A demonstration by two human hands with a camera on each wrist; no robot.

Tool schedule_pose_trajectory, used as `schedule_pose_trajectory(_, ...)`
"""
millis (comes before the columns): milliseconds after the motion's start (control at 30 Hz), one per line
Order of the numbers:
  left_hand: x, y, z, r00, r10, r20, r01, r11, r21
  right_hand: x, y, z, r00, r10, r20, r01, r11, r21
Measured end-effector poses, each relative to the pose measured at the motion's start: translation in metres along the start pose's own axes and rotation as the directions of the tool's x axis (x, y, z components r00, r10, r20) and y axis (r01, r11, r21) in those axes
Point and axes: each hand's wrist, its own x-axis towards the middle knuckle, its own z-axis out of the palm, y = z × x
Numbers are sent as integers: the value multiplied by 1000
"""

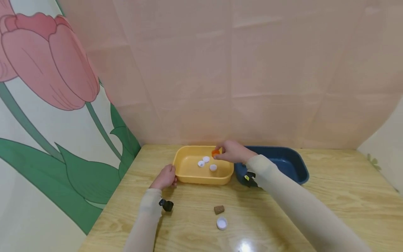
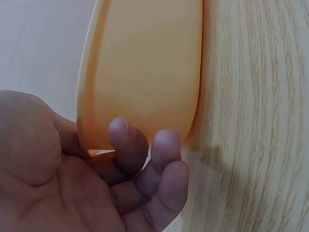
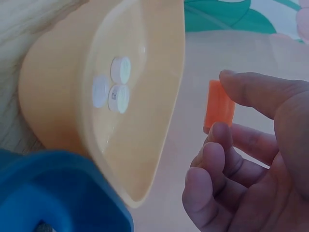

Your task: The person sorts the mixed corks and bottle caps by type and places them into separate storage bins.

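My left hand grips the left end of a yellow plastic tray; in the left wrist view its fingers curl against the tray's outer wall. Held over the tray's right half, an orange bottle cap is pinched between the thumb and fingers of my right hand. Three white bottle caps lie on the tray floor: one near the middle, another cap just behind it and a third cap to the right.
Close against the yellow tray's right side stands a dark blue tray, partly covered by my right forearm. On the wooden table in front lie a brown cork and a white bottle cap. A pinkish sheet hangs behind.
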Motion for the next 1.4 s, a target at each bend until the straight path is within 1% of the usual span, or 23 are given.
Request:
schedule_pose_trajectory(100, 0, 0, 1, 1000, 2, 1, -2, 1000, -1, 11, 0, 3, 999, 25, 23, -24, 999, -35)
schedule_pose_trajectory(267, 0, 1, 1, 1000, 7, -9, -7, 1000, -3, 28, 1, 7, 997, 63, 40, -60, 996, -66)
schedule_pose_trajectory(567, 3, -4, 0, 1000, -4, 0, 4, 1000, -11, 53, 7, 23, 985, 153, 80, -150, 988, -39)
schedule_pose_trajectory(633, 3, -4, 1, 1000, 1, 2, -1, 1000, -17, 57, 8, 26, 981, 175, 78, -173, 984, -40)
schedule_pose_trajectory(800, 2, -3, 1, 1000, 9, 6, -9, 1000, -26, 61, 8, 31, 970, 238, 55, -234, 970, -70)
schedule_pose_trajectory(1067, 3, -3, 0, 1000, 1, 0, -1, 1000, -19, 56, -2, 32, 955, 295, 29, -287, 945, -158)
schedule_pose_trajectory(1200, 2, -4, 0, 1000, 2, 4, -2, 1000, -23, 58, 3, 35, 950, 311, 31, -303, 941, -149)
schedule_pose_trajectory(1267, 3, -4, 0, 1000, -1, 3, 1, 1000, -20, 60, 8, 38, 951, 306, 34, -298, 943, -148)
schedule_pose_trajectory(1400, 3, -3, 0, 1000, -5, 1, 5, 1000, -17, 64, 14, 43, 942, 332, 49, -323, 937, -134)
